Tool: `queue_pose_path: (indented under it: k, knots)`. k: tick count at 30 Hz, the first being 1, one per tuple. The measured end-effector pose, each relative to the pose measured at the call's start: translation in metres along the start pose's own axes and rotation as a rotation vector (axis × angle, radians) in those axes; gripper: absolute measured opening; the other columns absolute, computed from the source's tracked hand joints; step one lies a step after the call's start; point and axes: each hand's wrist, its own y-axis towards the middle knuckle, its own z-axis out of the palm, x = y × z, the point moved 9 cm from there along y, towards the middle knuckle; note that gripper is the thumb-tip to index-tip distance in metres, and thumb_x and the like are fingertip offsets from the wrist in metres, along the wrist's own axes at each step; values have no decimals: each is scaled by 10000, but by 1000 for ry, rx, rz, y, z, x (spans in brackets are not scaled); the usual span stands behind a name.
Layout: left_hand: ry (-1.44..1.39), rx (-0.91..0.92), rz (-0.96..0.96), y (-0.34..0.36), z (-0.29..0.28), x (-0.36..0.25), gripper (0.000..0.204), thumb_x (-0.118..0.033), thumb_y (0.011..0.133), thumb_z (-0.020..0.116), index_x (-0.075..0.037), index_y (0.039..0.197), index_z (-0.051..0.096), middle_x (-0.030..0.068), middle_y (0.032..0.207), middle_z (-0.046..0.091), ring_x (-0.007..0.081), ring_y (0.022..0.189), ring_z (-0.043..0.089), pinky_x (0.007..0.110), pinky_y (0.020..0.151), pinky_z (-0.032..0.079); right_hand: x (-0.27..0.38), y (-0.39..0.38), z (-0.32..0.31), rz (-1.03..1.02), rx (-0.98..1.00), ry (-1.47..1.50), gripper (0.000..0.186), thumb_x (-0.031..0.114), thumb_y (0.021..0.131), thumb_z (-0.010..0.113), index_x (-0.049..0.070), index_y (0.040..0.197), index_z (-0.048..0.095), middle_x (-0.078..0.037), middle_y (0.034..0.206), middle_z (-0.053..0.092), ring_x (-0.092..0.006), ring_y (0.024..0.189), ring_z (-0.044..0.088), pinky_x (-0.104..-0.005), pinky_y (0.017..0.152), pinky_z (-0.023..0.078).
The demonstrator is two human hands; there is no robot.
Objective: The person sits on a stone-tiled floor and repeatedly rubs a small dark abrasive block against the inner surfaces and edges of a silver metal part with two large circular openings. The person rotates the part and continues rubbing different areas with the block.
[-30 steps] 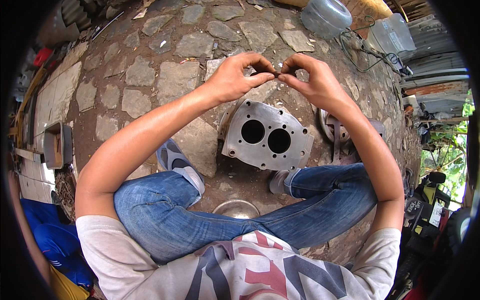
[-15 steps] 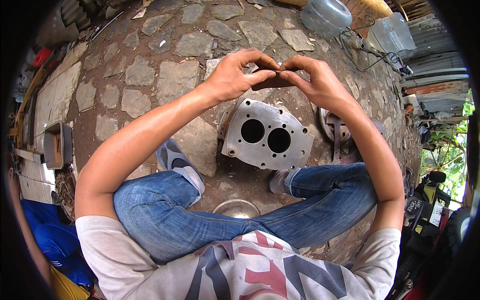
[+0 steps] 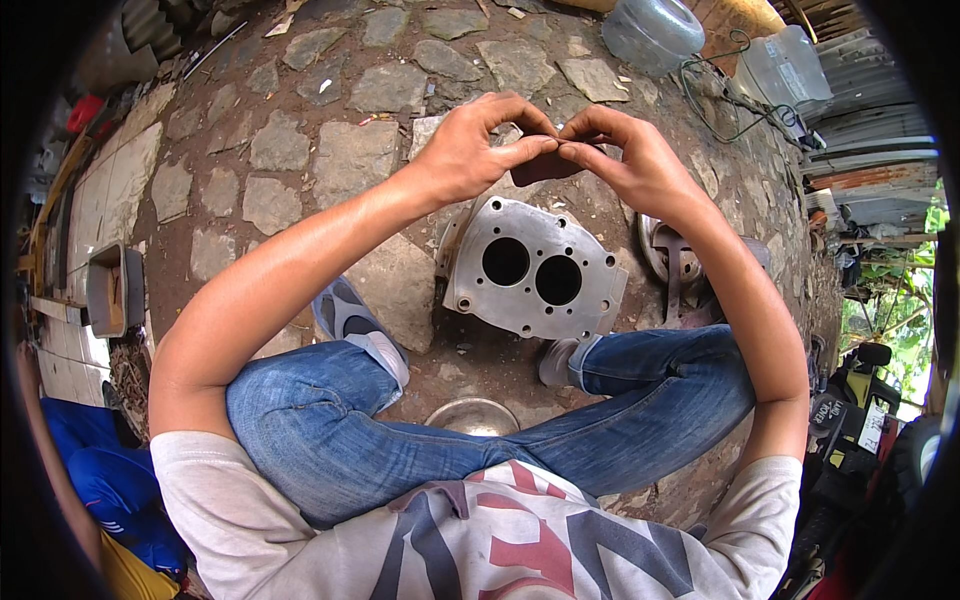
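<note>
In front of me, both hands come together over the ground. My left hand pinches one side of a small dark brown sheet that looks like sandpaper. Closed on its other side is my right hand, thumb and fingertips meeting the left ones. The sheet hangs down between the hands, its upper edge hidden by the fingers. Just below them, apart from the sheet, a grey metal engine block rests on the ground. Its flat face is turned up, with two large round bores and several small holes.
Uneven paving stones surround the block. A round metal bowl sits between my legs. Rusty metal parts lie right of the block. At left stands a grey tray; clear plastic containers and a cable are at the back right.
The sheet has shifted slightly to the right and hangs at a different angle between my fingers. My left hand has risen a little. The engine block has not moved.
</note>
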Motion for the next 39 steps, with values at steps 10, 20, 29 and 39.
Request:
queue_pose_path:
  k: [10, 20, 29, 39]
  knots:
    - [-116, -33, -65, 0, -3, 1, 227, -236, 898, 732, -72, 1054, 721, 50, 963, 690, 129, 918, 658, 292, 840, 524, -6, -1, 1, 104, 17, 138, 228, 189, 952, 646, -1, 1073, 681, -108, 987, 684, -200, 937, 674, -346, 828, 529]
    - [-285, -52, -184, 0, 2, 6, 213, -191, 920, 713, -32, 1062, 706, 58, 1003, 718, 105, 949, 660, 265, 863, 527, 9, -2, -9, -95, -146, -81, 252, 200, 914, 692, 11, 1081, 685, -131, 1008, 692, -228, 942, 682, -365, 825, 540]
    - [-292, -54, -223, 0, 3, 6, 196, -167, 926, 701, -27, 1064, 703, 57, 1005, 714, 112, 955, 652, 266, 870, 517, 10, -3, -9, -54, -186, -39, 195, 147, 897, 701, 23, 1047, 692, -124, 1004, 688, -226, 937, 692, -339, 834, 566]
    - [-350, -63, -229, 4, 2, 6, 191, -158, 929, 700, -10, 1051, 697, 67, 1002, 712, 122, 953, 657, 266, 874, 517, 23, -6, -14, -210, -316, -207, 166, 150, 886, 699, 50, 1019, 701, -116, 962, 669, -282, 882, 666, -373, 757, 527]
